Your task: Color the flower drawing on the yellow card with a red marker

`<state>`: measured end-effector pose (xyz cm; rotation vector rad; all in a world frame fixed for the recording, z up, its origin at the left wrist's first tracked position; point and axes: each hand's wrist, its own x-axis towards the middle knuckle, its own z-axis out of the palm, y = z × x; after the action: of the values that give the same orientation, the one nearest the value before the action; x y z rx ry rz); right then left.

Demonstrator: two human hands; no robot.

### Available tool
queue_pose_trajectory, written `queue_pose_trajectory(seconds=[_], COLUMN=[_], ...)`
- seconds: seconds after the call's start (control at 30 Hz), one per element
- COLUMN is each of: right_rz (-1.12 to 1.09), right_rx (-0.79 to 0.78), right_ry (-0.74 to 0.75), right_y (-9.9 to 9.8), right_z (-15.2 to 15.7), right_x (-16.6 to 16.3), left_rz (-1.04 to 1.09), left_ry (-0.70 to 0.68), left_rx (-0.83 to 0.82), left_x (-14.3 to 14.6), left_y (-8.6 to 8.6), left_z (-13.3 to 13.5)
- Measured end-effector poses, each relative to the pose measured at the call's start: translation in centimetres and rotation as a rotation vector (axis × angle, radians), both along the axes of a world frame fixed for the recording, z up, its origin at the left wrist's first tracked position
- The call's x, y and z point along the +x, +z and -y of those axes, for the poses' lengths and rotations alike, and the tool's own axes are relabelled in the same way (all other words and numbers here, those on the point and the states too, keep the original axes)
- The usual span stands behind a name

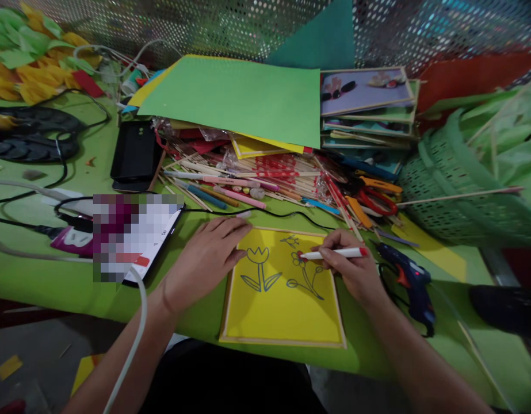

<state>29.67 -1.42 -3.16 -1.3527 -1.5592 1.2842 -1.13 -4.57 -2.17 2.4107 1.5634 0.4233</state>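
Note:
A yellow framed board point(286, 310) with blue outlined flowers lies on the green table near its front edge. My left hand point(209, 256) rests flat, fingers stretched, on the board's upper left corner. My right hand point(349, 267) is closed around a white marker with a red cap point(334, 253), held sideways. The marker's tip touches the right-hand flower drawing point(300, 261). A tulip drawing point(259, 267) sits to the left of it.
A phone point(138, 236) with a cable lies left of the board. A blue glue gun point(409, 282) lies to the right. Behind are sticks and pencils point(256, 181), scissors point(377, 198), green paper sheets point(243, 98), stacked frames point(366, 103) and a green basket point(468, 178).

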Motion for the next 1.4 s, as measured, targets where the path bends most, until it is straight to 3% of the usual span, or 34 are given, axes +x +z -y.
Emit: queue_pose_trajectory(seconds=[1.4], right_rz=[0.049], right_rx=[-0.016], right_ry=[0.016], right_y=[0.17], right_z=[0.07], right_x=[-0.42], left_rz=[-0.01], left_ry=[0.007], left_rx=[-0.005], left_x=[0.07], left_y=[0.13], left_z=[0.07])
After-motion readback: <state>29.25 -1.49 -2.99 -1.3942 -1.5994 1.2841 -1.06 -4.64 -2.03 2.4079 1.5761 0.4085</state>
